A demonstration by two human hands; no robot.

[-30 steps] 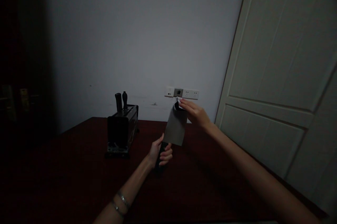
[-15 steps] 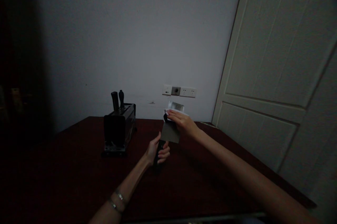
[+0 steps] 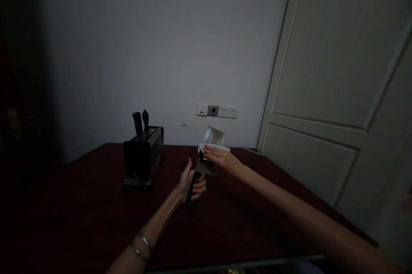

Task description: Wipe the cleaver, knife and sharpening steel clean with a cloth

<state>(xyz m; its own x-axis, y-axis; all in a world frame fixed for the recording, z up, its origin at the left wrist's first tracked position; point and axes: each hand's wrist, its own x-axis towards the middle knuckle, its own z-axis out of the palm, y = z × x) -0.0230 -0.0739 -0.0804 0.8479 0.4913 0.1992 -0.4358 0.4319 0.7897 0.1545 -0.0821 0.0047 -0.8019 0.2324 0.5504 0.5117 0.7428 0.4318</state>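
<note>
My left hand [image 3: 190,184] is wrapped round the black handle of a cleaver [image 3: 215,136], its thumb raised along the side. The broad blade points up and away, tilted a little to the right. A white cloth [image 3: 213,148] with a dark edge lies across the middle of the blade. My right hand [image 3: 222,159] presses the cloth on the blade with its fingers close together. The blade's top end shows above the cloth and a strip of it shows below.
A black knife block [image 3: 141,158] with two dark handles stands on the dark red table [image 3: 180,231] at the left. Wall sockets [image 3: 217,111] sit on the wall behind. A white panelled door [image 3: 315,136] is on the right.
My right hand and the cloth have slid down the blade toward the handle, baring more of its top end. My left thumb has lifted off the blade's base.
</note>
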